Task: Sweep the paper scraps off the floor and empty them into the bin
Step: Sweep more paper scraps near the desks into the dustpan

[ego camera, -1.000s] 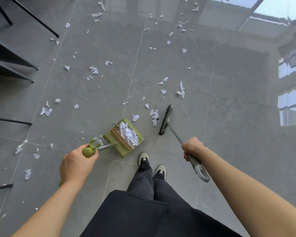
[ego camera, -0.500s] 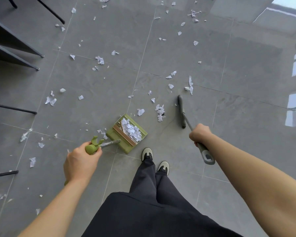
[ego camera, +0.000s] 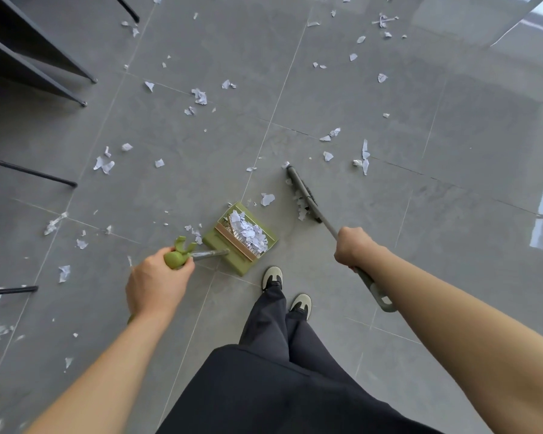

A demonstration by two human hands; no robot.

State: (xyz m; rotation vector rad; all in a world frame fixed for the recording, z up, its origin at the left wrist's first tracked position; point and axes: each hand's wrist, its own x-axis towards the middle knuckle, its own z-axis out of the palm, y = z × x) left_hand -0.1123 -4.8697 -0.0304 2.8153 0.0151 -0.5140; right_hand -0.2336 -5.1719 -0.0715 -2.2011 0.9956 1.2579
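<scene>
Grey floor tiles (ego camera: 342,98) fill the view, littered with white paper scraps (ego camera: 199,96) from the far edge right down to the person's feet. Left hand (ego camera: 157,281) is wrapped tight around the green handle (ego camera: 177,258) of the dustpan (ego camera: 240,238), which sits on the floor just ahead of the shoes (ego camera: 271,277), with a heap of scraps in it. Right hand (ego camera: 353,247) grips the grey broom handle (ego camera: 370,285), fingers curled round it. The broom head (ego camera: 303,195) is down on the tile, right of the dustpan and apart from it, with a small cluster of scraps lying against its near side. One larger scrap (ego camera: 267,198) lies between broom head and dustpan. More bits sit left of the pan. Dark furniture legs (ego camera: 29,172) run in from the left edge. Dark trousers (ego camera: 279,339) at the bottom.
</scene>
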